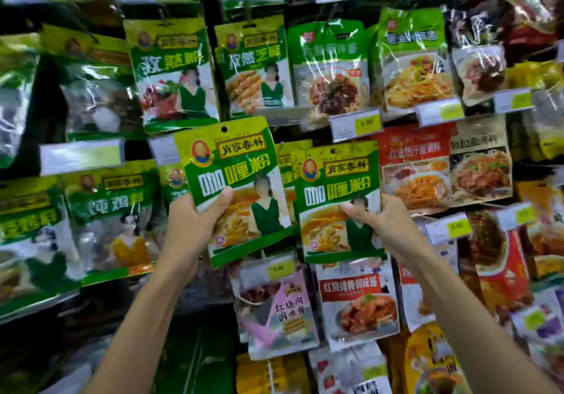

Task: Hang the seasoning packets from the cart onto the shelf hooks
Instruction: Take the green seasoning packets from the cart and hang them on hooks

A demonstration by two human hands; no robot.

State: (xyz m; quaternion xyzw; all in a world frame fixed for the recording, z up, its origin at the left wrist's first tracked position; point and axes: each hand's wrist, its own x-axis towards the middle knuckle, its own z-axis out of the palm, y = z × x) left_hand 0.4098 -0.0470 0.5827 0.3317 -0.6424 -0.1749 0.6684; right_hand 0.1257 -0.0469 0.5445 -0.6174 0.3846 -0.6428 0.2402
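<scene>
My left hand (189,225) grips a green and yellow curry powder packet (235,180) by its lower left edge, thumb on the front, and holds it tilted in front of the shelf. My right hand (381,222) grips a second, matching curry powder packet (338,192) by its right edge, held upright against more packets of the same kind hanging behind it (287,161). The hang hole at the top of each packet is visible. I cannot see the hook itself. The cart is out of view.
The wall of hooks is packed with hanging seasoning packets: green ones (174,73) above and to the left, red and white sauce packets (357,302) below and to the right. Yellow price tags (357,125) stick out on the hook ends.
</scene>
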